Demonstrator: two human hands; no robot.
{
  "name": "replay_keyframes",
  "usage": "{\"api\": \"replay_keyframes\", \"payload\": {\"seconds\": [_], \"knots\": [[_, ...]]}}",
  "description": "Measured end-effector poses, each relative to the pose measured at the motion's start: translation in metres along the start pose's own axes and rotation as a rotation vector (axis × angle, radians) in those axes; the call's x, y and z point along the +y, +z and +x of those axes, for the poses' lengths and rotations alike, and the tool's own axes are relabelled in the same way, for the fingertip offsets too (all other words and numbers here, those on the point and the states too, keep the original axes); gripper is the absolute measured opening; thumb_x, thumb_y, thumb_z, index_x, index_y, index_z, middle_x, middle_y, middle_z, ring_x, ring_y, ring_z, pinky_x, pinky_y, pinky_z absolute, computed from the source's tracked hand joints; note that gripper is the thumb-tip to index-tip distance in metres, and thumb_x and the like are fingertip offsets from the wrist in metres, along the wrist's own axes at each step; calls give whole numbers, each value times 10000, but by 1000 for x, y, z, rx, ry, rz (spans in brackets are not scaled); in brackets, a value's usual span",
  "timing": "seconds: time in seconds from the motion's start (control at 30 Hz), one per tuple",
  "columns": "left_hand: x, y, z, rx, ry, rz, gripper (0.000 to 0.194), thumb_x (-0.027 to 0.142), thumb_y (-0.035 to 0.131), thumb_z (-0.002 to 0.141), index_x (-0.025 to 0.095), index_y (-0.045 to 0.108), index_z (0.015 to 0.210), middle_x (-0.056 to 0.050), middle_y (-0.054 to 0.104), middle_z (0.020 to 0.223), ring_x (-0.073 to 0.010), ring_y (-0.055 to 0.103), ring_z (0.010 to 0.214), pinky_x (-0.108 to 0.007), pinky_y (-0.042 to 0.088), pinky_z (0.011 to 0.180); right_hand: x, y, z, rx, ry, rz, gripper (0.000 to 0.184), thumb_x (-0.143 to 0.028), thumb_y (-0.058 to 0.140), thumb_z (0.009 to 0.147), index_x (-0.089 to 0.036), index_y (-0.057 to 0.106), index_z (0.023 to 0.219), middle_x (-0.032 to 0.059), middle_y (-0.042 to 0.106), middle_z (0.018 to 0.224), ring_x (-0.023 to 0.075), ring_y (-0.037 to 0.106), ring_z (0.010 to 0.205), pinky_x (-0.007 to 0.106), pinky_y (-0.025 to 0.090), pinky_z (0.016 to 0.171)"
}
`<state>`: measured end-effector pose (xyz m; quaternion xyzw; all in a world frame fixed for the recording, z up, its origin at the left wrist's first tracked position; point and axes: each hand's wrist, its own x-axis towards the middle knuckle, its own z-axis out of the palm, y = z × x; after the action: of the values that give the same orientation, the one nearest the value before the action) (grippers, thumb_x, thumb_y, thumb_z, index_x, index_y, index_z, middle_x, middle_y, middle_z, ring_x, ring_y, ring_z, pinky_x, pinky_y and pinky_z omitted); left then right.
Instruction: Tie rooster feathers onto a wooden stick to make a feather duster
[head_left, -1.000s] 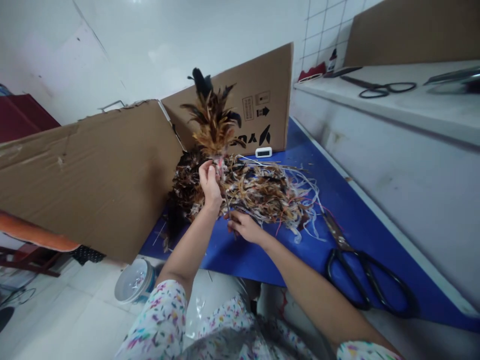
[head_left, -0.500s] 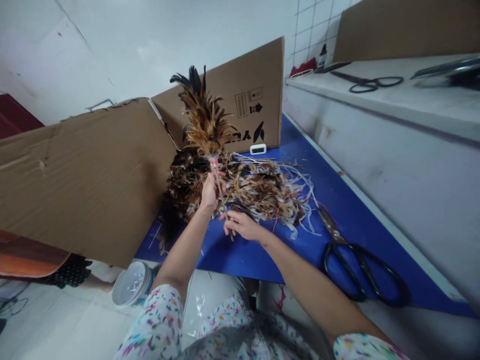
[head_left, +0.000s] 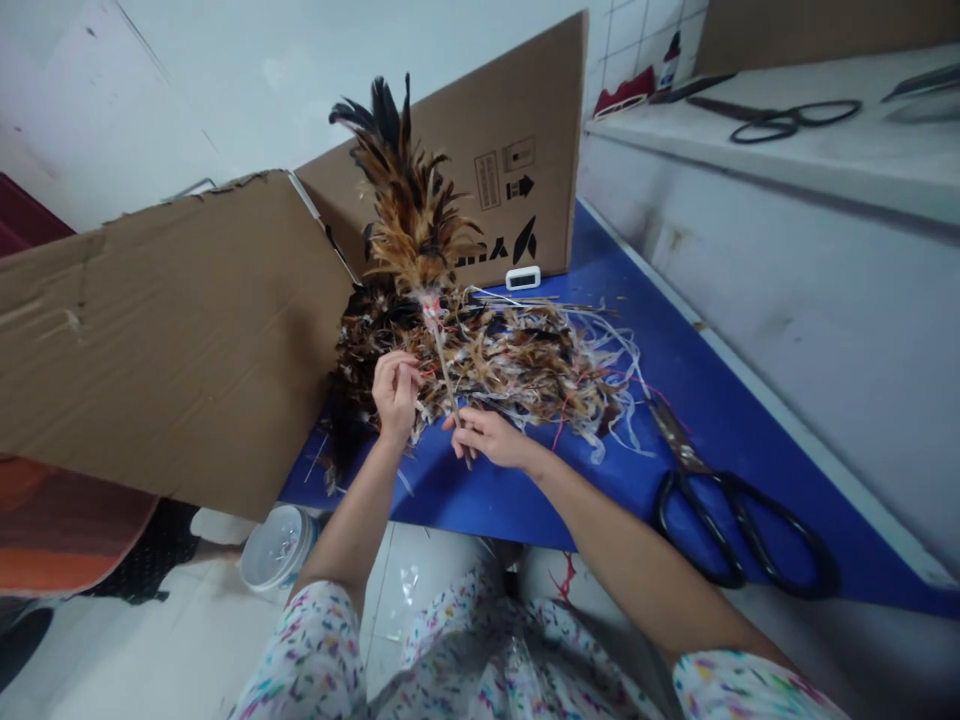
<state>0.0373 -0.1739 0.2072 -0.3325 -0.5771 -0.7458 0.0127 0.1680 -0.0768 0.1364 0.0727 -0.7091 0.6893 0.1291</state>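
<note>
A feather duster [head_left: 416, 225], brown with black tips, stands upright with its feathers toward the cardboard. My right hand [head_left: 491, 437] is closed around the lower part of its thin stick. Red string [head_left: 431, 308] is wound at the base of the feathers. My left hand [head_left: 396, 392] is left of the stick, apart from it, fingers pinched together, with a bit of red string showing at the fingertips. Behind both hands lies a heap of loose feathers [head_left: 525, 365] in brown, black and white, with pale strips at its right end.
Large black-handled scissors [head_left: 697, 470] lie on the blue table [head_left: 637, 290] at right. Cardboard panels [head_left: 187, 340] stand left and behind. A small white digital display [head_left: 523, 278] sits near the back. More scissors [head_left: 780, 118] rest on a ledge. A bucket [head_left: 274, 550] stands on the floor.
My left hand has left the duster's stick and moved left, with red string at its fingertips. My right hand still grips the stick. The camera view has shifted slightly.
</note>
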Motion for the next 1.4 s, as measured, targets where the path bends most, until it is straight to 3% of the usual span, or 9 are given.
{"api": "replay_keyframes", "payload": {"seconds": [0.07, 0.13, 0.23, 0.3, 0.4, 0.57, 0.7, 1.07, 1.4], "knots": [[10, 11, 6, -21, 167, -50, 278, 447, 623, 851, 185, 657, 765, -95, 567, 1304, -172, 613, 1022, -255, 502, 758, 1, 1, 0, -6, 11, 26, 307, -447, 528, 892, -160, 518, 1002, -9, 611, 669, 84, 494, 528, 220, 408, 540], [18, 24, 13, -26, 206, -196, 293, 457, 620, 853, 193, 592, 728, -89, 586, 1296, -219, 543, 1218, -314, 487, 896, 2, 1, 0, -12, 20, 43, 332, -477, 539, 884, -163, 513, 987, -8, 611, 661, 85, 495, 527, 223, 408, 541], [22, 40, 20, -32, 116, -461, 293, 444, 637, 847, 206, 517, 725, -48, 631, 864, -181, 620, 985, -319, 487, 849, 4, 0, 1, -14, 31, 54, 361, -501, 554, 872, -163, 510, 990, -12, 608, 652, 86, 493, 520, 226, 407, 538], [18, 46, 20, -30, 35, -591, 294, 411, 660, 836, 205, 490, 715, 14, 456, 633, -122, 555, 696, -257, 463, 697, 4, -1, 1, -1, 26, 60, 369, -507, 559, 869, -162, 513, 990, -14, 606, 648, 87, 495, 521, 225, 407, 538], [10, 49, 16, -34, -113, -683, 286, 360, 665, 835, 194, 473, 703, 46, 281, 574, -83, 384, 535, -211, 352, 542, 5, -2, 1, 25, 20, 61, 360, -498, 561, 871, -159, 518, 984, -19, 602, 641, 84, 491, 523, 221, 403, 539], [2, 45, 6, 2, -346, -721, 210, 266, 636, 846, 187, 482, 727, 56, 236, 565, -70, 318, 491, -202, 276, 489, 5, -3, 1, 23, 27, 63, 360, -504, 569, 862, -158, 512, 944, -23, 587, 629, 83, 480, 514, 223, 392, 523], [-5, 42, -3, -45, -486, -764, 186, 218, 613, 845, 176, 485, 717, 69, 201, 539, -60, 270, 456, -196, 256, 472, 2, -8, 2, 82, -20, 113, 396, -541, 584, 852, -166, 500, 949, -33, 570, 617, 85, 476, 513, 226, 385, 519], [-39, 26, -34, -167, -713, -441, 242, 312, 717, 745, 165, 528, 713, 92, 236, 493, -42, 258, 410, -179, 206, 416, -7, -17, 0, 156, -60, 136, 416, -568, 601, 832, -173, 508, 923, -39, 560, 602, 83, 462, 508, 230, 370, 513], [-45, -1, -57, -286, -810, -157, 280, 335, 746, 701, 152, 537, 665, 104, 282, 453, -18, 233, 358, -161, 104, 399, -21, -30, -5, 240, -54, 158, 384, -528, 613, 829, -180, 490, 936, -42, 554, 618, 78, 442, 499, 226, 351, 494]]}}
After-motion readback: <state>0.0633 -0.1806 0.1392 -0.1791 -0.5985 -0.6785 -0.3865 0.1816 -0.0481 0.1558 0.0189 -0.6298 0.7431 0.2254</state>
